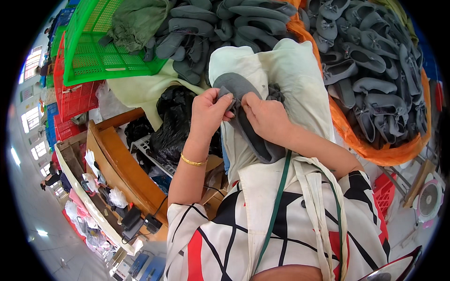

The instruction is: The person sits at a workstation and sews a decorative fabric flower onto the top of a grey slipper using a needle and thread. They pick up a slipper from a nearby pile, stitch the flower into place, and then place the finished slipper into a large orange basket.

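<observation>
Setting: workshop floor seen from above, a wooden bench (pixel 123 165) at the person's left, windows far left.
Lap: pale cloth apron (pixel 300 89) spread over the knees, stained in places.
Shoe: grey slipper (pixel 243 119) lying on the apron, toe end away from the person, heel end trailing toward the waist.
Left hand: left hand (pixel 209 112) closed on the slipper's upper edge, fingers pinching the grey fabric; gold bangle (pixel 193 162) on the wrist.
Right hand: right hand (pixel 266 117) also gripping the slipper, just beside the left, fingertips pressed into the same fold.
Hands together: touching or nearly so at the knuckles, both over the middle of the slipper.
Right pile: heap of grey slippers with bows (pixel 375 70) resting on an orange sheet (pixel 370 145).
Far pile: plainer grey slippers (pixel 225 28) stacked beyond the apron.
Crates: green crate (pixel 93 56) upper left holding an olive cloth (pixel 136 21); red crate (pixel 75 96) beneath it.
Left of lap: black plastic bag (pixel 176 122) bunched beside the bench.
Lower right: small fan (pixel 429 199) on the floor.
</observation>
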